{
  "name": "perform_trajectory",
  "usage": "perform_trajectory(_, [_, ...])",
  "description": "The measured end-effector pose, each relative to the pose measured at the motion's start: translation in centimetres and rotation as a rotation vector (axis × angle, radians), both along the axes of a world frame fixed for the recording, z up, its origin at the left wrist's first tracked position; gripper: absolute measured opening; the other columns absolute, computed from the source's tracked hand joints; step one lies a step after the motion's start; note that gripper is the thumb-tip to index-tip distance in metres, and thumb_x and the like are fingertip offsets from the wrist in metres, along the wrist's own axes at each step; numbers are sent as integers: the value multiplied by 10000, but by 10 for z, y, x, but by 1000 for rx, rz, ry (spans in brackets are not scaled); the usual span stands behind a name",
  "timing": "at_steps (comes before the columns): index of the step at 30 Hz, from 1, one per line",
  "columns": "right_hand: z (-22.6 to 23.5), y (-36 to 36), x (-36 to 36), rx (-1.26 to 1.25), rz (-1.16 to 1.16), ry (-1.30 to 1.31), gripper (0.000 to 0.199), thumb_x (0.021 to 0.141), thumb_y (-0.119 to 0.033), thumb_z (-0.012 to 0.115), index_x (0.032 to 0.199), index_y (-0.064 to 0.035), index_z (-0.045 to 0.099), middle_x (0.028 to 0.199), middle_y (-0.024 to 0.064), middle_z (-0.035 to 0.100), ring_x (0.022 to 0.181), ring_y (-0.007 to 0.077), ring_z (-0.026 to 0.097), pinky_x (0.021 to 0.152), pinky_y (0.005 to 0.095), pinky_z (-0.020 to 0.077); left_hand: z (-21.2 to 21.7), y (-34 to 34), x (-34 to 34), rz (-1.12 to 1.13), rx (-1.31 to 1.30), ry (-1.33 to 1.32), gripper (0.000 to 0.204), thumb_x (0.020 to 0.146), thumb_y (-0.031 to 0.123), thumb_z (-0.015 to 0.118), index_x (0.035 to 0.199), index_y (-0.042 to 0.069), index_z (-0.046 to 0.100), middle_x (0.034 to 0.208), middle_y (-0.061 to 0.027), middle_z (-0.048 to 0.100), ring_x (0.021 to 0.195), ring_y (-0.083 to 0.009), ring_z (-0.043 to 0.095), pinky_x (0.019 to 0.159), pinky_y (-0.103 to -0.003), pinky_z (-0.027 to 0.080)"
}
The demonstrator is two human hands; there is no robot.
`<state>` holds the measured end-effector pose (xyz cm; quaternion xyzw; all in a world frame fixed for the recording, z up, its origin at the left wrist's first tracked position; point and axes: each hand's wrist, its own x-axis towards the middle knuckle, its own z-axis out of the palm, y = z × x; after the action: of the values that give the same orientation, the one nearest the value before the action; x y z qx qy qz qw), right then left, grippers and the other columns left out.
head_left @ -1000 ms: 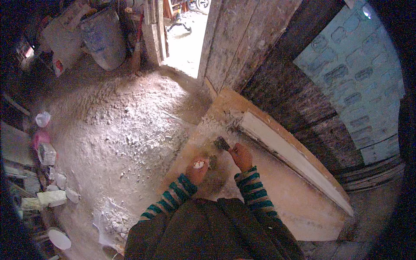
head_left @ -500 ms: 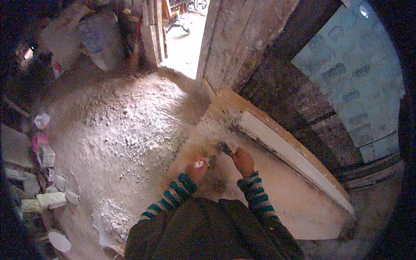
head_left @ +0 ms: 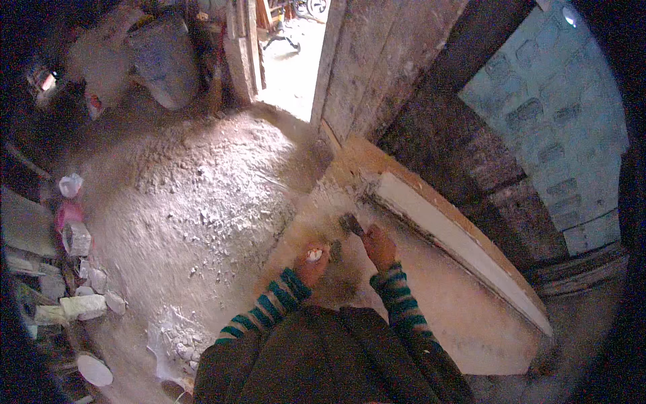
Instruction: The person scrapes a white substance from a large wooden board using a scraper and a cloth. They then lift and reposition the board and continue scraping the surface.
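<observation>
My left hand (head_left: 310, 267) is closed around a small white lump (head_left: 314, 254), low over the dusty board (head_left: 431, 296) in front of me. To its right, my right hand (head_left: 379, 249) grips a scraper (head_left: 350, 224) with a dark, wide blade that points up and left. The fingers wrap the scraper's handle and hide most of it. White powder lies on the board just beyond the blade. A dark patch (head_left: 340, 279) shows on the board between my hands.
A long wooden ledge with a white face (head_left: 457, 259) borders the board at right. Crumbly pale debris (head_left: 222, 209) covers the floor at left. White blocks (head_left: 84, 307), a round white disc (head_left: 95, 370) and a bucket-like container (head_left: 165, 64) stand farther left. A bright doorway (head_left: 289, 67) opens ahead.
The whole view has shifted slightly to the right. My left hand has turned a little with the white lump in it; my right hand keeps its hold on the scraper.
</observation>
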<state>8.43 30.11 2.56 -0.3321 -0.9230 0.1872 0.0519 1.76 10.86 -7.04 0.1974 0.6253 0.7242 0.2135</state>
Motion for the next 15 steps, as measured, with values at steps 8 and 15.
perform_trajectory(8, [17, -5, 6, -9, 38, 26, 306, 853, -355, 623, 827, -53, 589, 765, 180, 631, 727, 379, 608, 645, 475, 476, 32, -4, -13, 6, -152, 241, 110, 882, 129, 638, 837, 70, 557, 743, -54, 600, 644, -148, 581, 578, -305, 475])
perform_trajectory(15, [6, -4, -25, -99, -19, 3, 382, 849, -442, 610, 809, -63, 595, 762, 159, 639, 719, 367, 613, 623, 464, 465, 26, -5, -15, -83, -255, 173, 104, 869, 139, 652, 862, 64, 581, 783, -55, 611, 678, -149, 594, 610, -292, 486])
